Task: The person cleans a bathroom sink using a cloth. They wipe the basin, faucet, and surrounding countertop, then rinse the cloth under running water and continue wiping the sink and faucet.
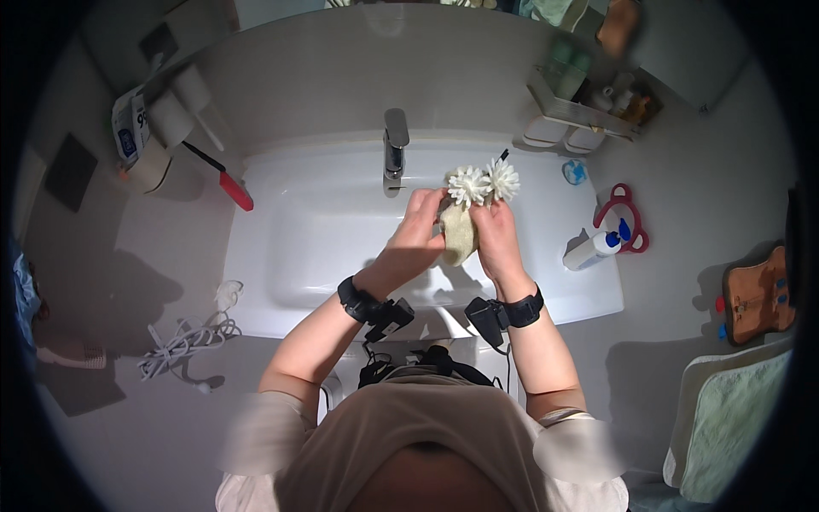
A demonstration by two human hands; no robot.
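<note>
Over the right half of the white washbasin (320, 249), a pale yellow-green fabric piece (459, 240) hangs between my hands. Two white artificial-looking flowers (473, 185) sit at its upper end. My right hand (499, 240) grips it from the right, thumb just below the flowers. On the other side my left hand (413, 233) holds its left edge, with fingertips by the left flower. The far side of the fabric is hidden, so its full shape cannot be told. A black tip (505, 154) shows behind the right flower. Each wrist wears a black strapped device.
A chrome faucet (395, 144) rises at the basin's back. Right of my hands stand a white pump bottle (592, 251) and a dark pink ring-shaped item (630, 214). A red-and-black handled tool (233, 189) lies at left, above a bundled white cord (185, 345). A shelf (576, 112) holds toiletries.
</note>
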